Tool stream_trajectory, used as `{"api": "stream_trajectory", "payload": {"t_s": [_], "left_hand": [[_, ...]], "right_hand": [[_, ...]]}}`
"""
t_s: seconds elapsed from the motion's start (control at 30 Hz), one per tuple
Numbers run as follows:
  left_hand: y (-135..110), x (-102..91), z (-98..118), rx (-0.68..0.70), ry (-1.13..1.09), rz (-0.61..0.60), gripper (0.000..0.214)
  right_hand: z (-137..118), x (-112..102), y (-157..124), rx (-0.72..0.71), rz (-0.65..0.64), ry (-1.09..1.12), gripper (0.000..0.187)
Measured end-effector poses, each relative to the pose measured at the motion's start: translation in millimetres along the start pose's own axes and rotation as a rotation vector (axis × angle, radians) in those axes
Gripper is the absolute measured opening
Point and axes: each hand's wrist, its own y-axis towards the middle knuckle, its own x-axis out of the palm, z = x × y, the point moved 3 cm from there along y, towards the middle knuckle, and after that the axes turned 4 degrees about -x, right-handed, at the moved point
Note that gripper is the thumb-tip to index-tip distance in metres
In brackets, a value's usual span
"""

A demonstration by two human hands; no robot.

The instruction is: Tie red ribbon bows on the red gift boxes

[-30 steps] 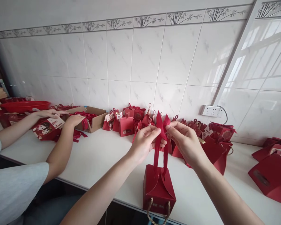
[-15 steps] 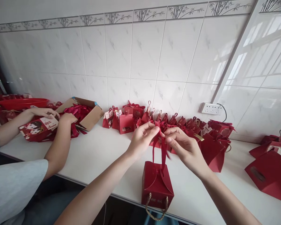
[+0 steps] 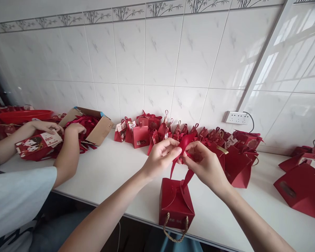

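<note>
A red gift box [image 3: 176, 204] with a twisted rope handle [image 3: 174, 239] sits at the table's front edge, its curved top flaps folded together. From its top a red ribbon [image 3: 188, 141] runs up to both of my hands. My left hand [image 3: 165, 154] pinches the ribbon between thumb and fingers, just above and left of the box. Close beside it, my right hand [image 3: 203, 161] grips another part of the ribbon, with fingers curled. A loop of ribbon stands up between the two hands; its exact crossing is hidden by the fingertips.
Many red gift boxes [image 3: 141, 135] line the wall behind my hands, with larger red boxes [image 3: 301, 185] at right. At left, a co-worker's hands [image 3: 75, 128] handle a printed red box [image 3: 35, 146] beside a cardboard carton [image 3: 101, 131] of ribbons. A power strip [image 3: 236, 117] is on the wall.
My hands have worked the ribbon from hanging strands into a raised loop, and my right hand has closed in on it. The gift box stays in place.
</note>
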Motion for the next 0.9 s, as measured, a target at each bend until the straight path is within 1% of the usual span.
{"api": "stream_trajectory", "payload": {"t_s": [0.1, 0.13, 0.2, 0.3, 0.4, 0.47, 0.53, 0.6, 0.73, 0.8, 0.9], "left_hand": [[-0.3, -1.3, -0.8, -0.010, 0.001, 0.022, 0.018], [-0.3, -2.1, -1.1, -0.004, 0.001, 0.026, 0.017], [-0.4, -3.9, -1.4, 0.019, 0.002, 0.028, 0.013], [-1.0, -6.4, -1.0, 0.046, 0.014, 0.023, 0.011], [-1.9, -8.0, 0.9, 0.066, 0.047, 0.038, 0.011], [-2.7, -9.0, 2.1, 0.077, 0.059, 0.056, 0.012], [-3.2, -9.6, 2.2, 0.081, 0.063, 0.063, 0.012], [-3.5, -10.1, 1.3, 0.081, 0.057, 0.063, 0.012], [-3.0, -9.6, -2.1, 0.072, -0.025, 0.048, 0.011], [-2.5, -9.0, -4.0, 0.041, -0.125, 0.056, 0.011], [-2.6, -8.7, -7.0, -0.034, -0.324, 0.102, 0.011]], "right_hand": [[-1.4, 0.3, -2.3, -0.070, 0.088, -0.154, 0.011], [-0.9, 0.9, -3.1, -0.065, 0.097, -0.172, 0.011], [0.7, 2.5, -4.5, -0.024, 0.076, -0.153, 0.010], [0.3, 3.0, -4.8, 0.026, 0.023, -0.020, 0.005], [-3.0, 0.1, -2.7, 0.082, -0.017, 0.132, 0.014], [-3.8, -1.6, -0.7, 0.155, -0.052, 0.279, 0.019], [-3.2, -2.6, 1.1, 0.217, -0.060, 0.444, 0.023], [-1.8, -2.7, 2.5, 0.252, -0.043, 0.550, 0.024], [0.8, -0.2, 3.1, 0.271, 0.016, 0.604, 0.027], [1.9, 0.7, 2.7, 0.276, 0.067, 0.621, 0.031], [3.9, 0.7, 2.9, 0.290, 0.132, 0.630, 0.038]]}}
